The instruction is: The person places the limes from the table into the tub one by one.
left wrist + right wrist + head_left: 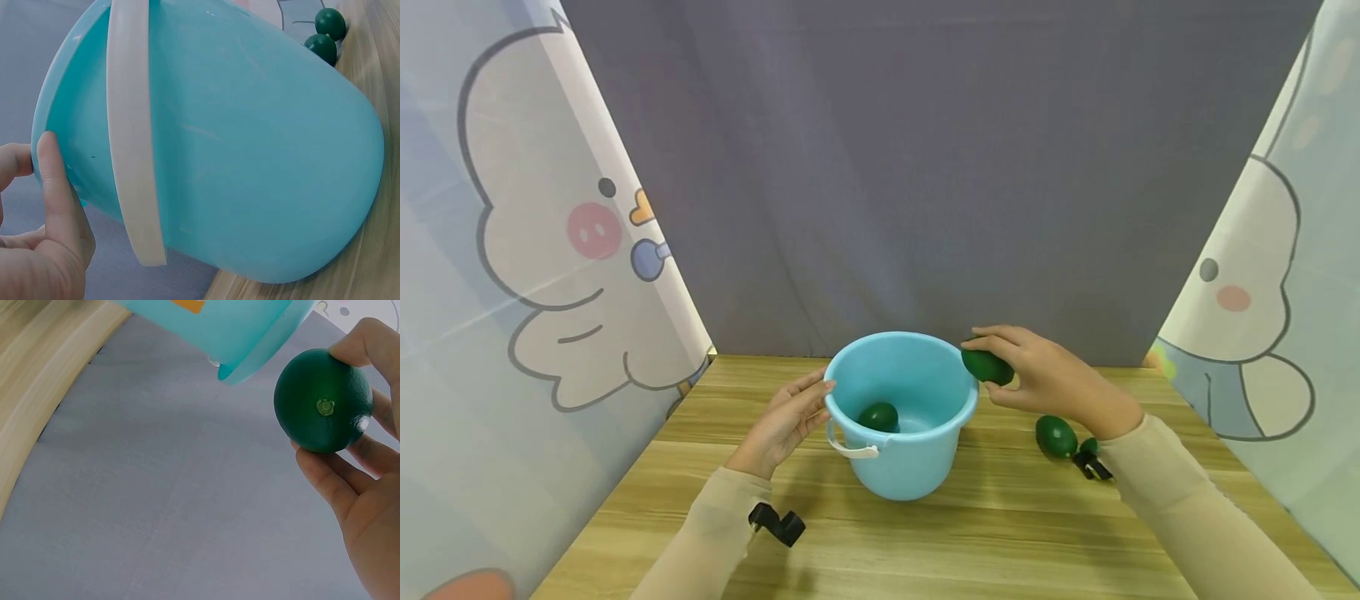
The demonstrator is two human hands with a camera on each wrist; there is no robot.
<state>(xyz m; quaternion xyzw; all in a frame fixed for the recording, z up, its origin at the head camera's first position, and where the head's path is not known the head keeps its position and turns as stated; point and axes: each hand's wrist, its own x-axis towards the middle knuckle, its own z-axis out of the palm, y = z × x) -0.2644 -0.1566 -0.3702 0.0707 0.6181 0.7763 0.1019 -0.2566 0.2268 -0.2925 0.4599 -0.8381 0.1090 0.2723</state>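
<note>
A light blue bucket [904,471] stands upright on the table, its white handle [853,452] hanging down on the near left side. My left hand [786,421] holds the bucket's left rim, thumb on the outside and fingertips at the edge. In my right hand [1048,379] is a dark green lime [319,394], gripped between thumb and fingers beside the right rim, at about rim height. Another lime [877,416] lies inside the bucket. Right of the bucket, one lime [1056,437] rests on the table, with a further lime [1091,446] partly hidden behind the right wrist.
The wood-grain table [1000,542] extends around the bucket. A grey cloth [925,183] hangs at its back edge, and cartoon-printed curtains [550,333] flank both sides. Black camera mounts [777,524] are on both wrists.
</note>
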